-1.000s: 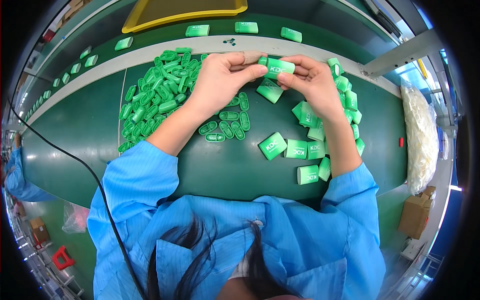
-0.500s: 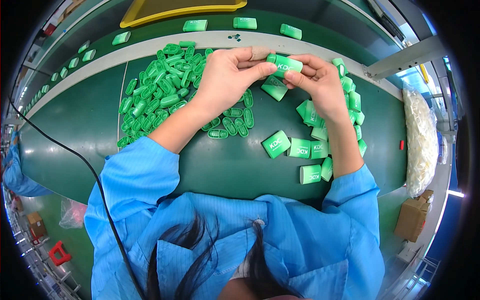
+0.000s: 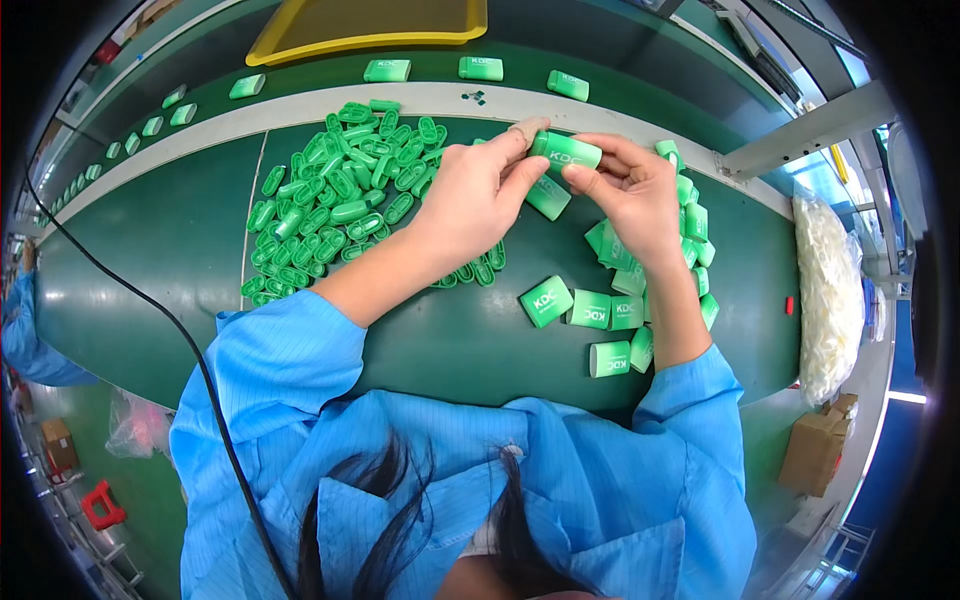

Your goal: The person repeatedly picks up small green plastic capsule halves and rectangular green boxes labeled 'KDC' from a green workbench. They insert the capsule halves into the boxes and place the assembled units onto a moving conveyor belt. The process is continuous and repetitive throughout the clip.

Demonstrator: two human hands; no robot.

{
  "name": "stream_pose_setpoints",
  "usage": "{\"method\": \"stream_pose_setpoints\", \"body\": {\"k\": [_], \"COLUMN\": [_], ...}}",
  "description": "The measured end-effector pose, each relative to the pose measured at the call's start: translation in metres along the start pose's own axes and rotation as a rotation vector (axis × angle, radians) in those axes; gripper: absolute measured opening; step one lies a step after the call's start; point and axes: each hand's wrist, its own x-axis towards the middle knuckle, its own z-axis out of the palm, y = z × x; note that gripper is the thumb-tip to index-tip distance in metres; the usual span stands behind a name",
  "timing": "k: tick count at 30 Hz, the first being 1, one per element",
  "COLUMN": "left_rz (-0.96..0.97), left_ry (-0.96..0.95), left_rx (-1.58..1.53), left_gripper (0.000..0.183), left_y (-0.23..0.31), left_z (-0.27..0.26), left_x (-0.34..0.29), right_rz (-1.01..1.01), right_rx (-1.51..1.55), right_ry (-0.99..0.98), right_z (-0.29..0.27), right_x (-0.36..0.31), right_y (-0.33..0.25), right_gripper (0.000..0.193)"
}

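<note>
Above the far part of the green table I hold a small, flat green plastic case (image 3: 568,152) with white lettering. My right hand (image 3: 640,200) grips its right end between thumb and fingers. At the other end, the thumb and index finger of my left hand (image 3: 470,195) press against the case; the index wears a tan finger cover. Beneath my left hand and to its left lies a heap of green oval end pieces (image 3: 330,190). Printed green sleeves (image 3: 546,301) are scattered beside and below my right hand, some partly hidden by that forearm.
Past a pale rail (image 3: 400,98), finished-looking green cases (image 3: 481,68) stand spaced in a row, with a yellow-rimmed tray (image 3: 375,40) behind. A clear bag of whitish pieces (image 3: 828,290) sits at the right edge. A black cable (image 3: 170,315) runs down the left side.
My left thumb has drawn back toward the case's left end, and the left index finger now points up along that end. The whole view has shifted slightly.
</note>
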Motion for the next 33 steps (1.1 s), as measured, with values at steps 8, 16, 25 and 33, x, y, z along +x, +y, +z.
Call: {"method": "stream_pose_setpoints", "body": {"k": [8, 16, 25, 33], "left_rz": [0.095, 0.091, 0.243, -0.071], "left_ry": [-0.061, 0.059, -0.128, -0.047], "left_rx": [0.034, 0.440, 0.849, 0.209], "left_gripper": [0.038, 0.038, 0.024, 0.029], "left_y": [-0.003, -0.022, -0.040, -0.032], "left_z": [-0.004, -0.054, -0.038, -0.032], "left_x": [0.000, 0.036, 0.025, 0.029], "right_rz": [-0.171, 0.172, -0.008, -0.342], "right_rx": [-0.308, -0.384, -0.745, -0.955], "right_ry": [0.094, 0.180, 0.205, -0.111], "right_z": [0.009, -0.069, -0.070, 0.009], "right_x": [-0.005, 0.108, 0.101, -0.006], "right_y": [-0.003, 0.049, 0.046, 0.016], "right_gripper": [0.026, 0.035, 0.028, 0.034]}}
